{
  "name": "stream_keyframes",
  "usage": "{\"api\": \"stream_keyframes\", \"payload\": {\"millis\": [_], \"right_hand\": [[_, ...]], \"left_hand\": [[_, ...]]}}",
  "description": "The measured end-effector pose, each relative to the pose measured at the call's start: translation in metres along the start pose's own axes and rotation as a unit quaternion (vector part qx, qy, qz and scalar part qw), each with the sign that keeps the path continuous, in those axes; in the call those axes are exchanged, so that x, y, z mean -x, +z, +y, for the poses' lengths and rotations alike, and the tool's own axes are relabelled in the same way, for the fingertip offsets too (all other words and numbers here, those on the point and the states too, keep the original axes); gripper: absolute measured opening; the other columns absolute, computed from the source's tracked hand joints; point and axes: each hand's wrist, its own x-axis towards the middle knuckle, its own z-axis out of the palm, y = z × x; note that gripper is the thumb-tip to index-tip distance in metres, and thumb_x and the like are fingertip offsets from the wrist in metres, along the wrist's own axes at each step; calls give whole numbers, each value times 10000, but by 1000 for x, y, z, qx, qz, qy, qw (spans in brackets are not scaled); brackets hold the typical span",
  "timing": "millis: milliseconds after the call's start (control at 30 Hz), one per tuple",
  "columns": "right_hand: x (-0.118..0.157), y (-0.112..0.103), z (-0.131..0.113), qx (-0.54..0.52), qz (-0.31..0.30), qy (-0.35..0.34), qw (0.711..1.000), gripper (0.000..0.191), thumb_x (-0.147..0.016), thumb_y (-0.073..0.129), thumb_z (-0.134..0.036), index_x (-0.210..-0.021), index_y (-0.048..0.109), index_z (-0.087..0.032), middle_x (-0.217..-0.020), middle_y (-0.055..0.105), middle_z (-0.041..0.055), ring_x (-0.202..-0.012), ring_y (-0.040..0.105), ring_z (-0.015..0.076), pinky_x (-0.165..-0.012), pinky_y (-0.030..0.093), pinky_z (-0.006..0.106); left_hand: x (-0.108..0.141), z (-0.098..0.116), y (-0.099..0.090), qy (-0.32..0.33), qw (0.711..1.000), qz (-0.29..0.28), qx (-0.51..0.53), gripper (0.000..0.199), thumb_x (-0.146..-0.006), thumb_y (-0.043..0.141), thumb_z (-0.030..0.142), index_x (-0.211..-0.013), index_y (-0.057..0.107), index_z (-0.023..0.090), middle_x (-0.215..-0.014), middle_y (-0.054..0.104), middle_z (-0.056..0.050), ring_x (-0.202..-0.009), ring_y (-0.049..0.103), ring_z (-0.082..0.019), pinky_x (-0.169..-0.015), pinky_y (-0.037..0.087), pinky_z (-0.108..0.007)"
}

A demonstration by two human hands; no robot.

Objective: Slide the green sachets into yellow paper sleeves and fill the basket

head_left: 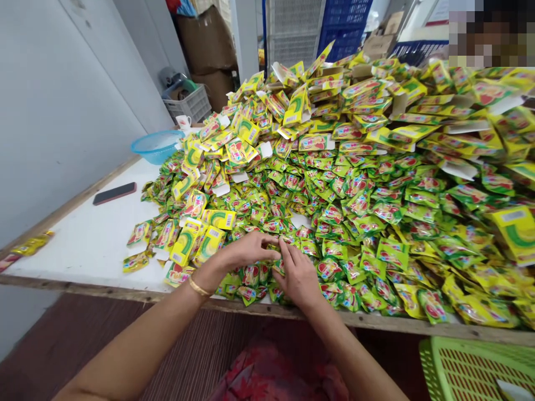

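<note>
My left hand (249,249) reaches in over a heap of small green packets (330,269) with a watermelon picture near the table's front edge. Its fingers are bent, with a gap between thumb and forefinger, and nothing shows in that gap. My right hand (297,274) comes from the other side, its fingers stretched and its thumb apart. The fingertips of both hands meet or nearly meet just above the packets. Whatever lies under the palms is hidden. Several flat yellow-green cartons (210,243) lie beside my left wrist.
A large pile of yellow cartons (317,142), some with open flaps, covers the table's back. A phone (115,193) and blue basin (155,146) are at left. A green basket (437,362) stands below the front right edge. Crates (296,25) and a person (491,33) are behind.
</note>
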Motion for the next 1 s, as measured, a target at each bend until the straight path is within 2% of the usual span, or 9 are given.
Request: {"api": "stream_keyframes", "payload": {"millis": [67, 133, 200, 267, 433, 567, 767, 900, 1000], "right_hand": [[-1, 0, -1, -14, 2, 16, 1000, 736, -842, 513, -299, -1454, 155, -103, -1178, 552, 144, -1025, 510, 259, -849, 450, 385], [-2, 2, -2, -23, -7, 12, 1000, 741, -841, 513, -300, -1459, 147, -120, -1183, 549, 140, -1031, 513, 261, -858, 450, 395], [-2, 4, -3, -29, -13, -2, 1000, 740, -842, 506, -295, -1462, 139, -125, -1190, 546, 140, -1031, 516, 263, -864, 448, 404], [-2, 6, -2, -30, -4, 0, 1000, 740, -846, 493, -292, -1464, 124, -118, -1187, 547, 146, -1033, 518, 263, -864, 450, 406], [0, 4, 1, -23, 20, 50, 998, 746, -852, 490, -323, -1461, 122, -99, -1183, 545, 164, -1042, 517, 267, -856, 460, 402], [-1, 3, 0, -25, 19, 32, 999, 730, -861, 470, -302, -1463, 111, -98, -1178, 550, 155, -1037, 515, 264, -852, 461, 396], [-5, 4, 0, -41, 92, 24, 995, 679, -885, 374, -216, -1469, 48, -95, -1144, 569, 157, -972, 533, 238, -802, 477, 373], [6, -27, 7, -29, 116, 77, 990, 681, -871, 484, -297, -1458, 173, -149, -1142, 556, 140, -973, 539, 234, -786, 483, 351], [40, -77, 28, 28, 176, 153, 972, 671, -839, 563, -310, -1433, 267, -211, -1143, 543, 124, -968, 534, 242, -766, 468, 350]], "left_hand": [[4, -1, -1, -31, 996, 72, 46, 278, -657, 634, 189, -926, 660, 122, -721, 643, 1, -658, 553, -135, -623, 433, -232], [7, 0, 5, -61, 988, 140, 24, 179, -659, 630, 167, -829, 662, 125, -698, 640, -11, -645, 556, -131, -628, 437, -235], [7, 2, 16, -60, 982, 175, -36, 81, -706, 593, 172, -722, 667, 141, -687, 654, -27, -647, 566, -139, -649, 437, -249], [4, 6, 27, -40, 977, 198, -71, 134, -745, 551, 174, -697, 675, 158, -715, 676, -38, -672, 584, -150, -682, 442, -264], [2, 7, 35, -35, 978, 189, 76, 191, -725, 539, 137, -859, 668, 175, -793, 706, -28, -737, 640, -158, -710, 483, -253], [11, 7, 41, -49, 980, 185, 49, 209, -758, 485, 142, -899, 630, 191, -803, 704, -22, -780, 649, -171, -772, 485, -284], [13, 22, 62, 0, 978, 172, 118, 245, -828, 457, 267, -1052, 521, 192, -911, 692, -44, -824, 648, -173, -782, 493, -309], [8, 25, 37, 11, 942, 258, 213, 220, -857, 408, 322, -960, 540, 178, -860, 692, -45, -770, 657, -163, -723, 507, -290], [-4, 16, 16, 2, 949, 288, 131, 192, -838, 445, 264, -923, 587, 168, -863, 690, -46, -807, 651, -170, -745, 501, -294]]}}
